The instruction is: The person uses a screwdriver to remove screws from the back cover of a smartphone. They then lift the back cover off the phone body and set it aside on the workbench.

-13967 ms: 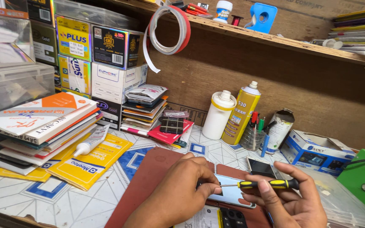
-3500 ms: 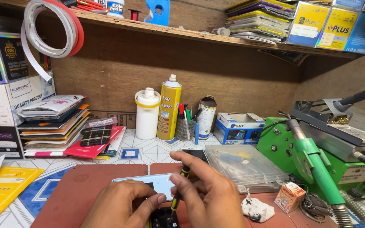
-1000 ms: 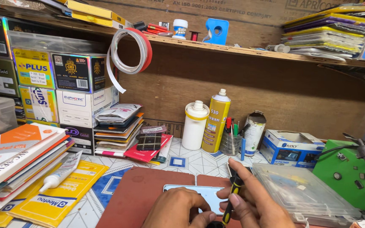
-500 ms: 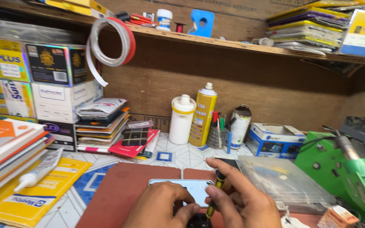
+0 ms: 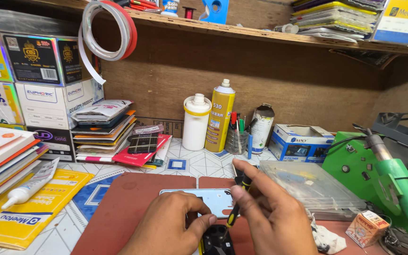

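The right hand [image 5: 272,222] gripped a black-and-yellow screwdriver [image 5: 236,204] between thumb and fingers, its tip angled down toward a small black part [image 5: 217,240] at the picture's lower edge. The left hand [image 5: 171,229] was curled, its fingertips pressing at the near edge of a pale blue phone [image 5: 208,200] lying flat on the red mat [image 5: 119,212]. A clear plastic box [image 5: 308,186] sat just right of the hands, and a yellow spray can [image 5: 220,115] stood beside a white bottle [image 5: 196,123] near the back wall.
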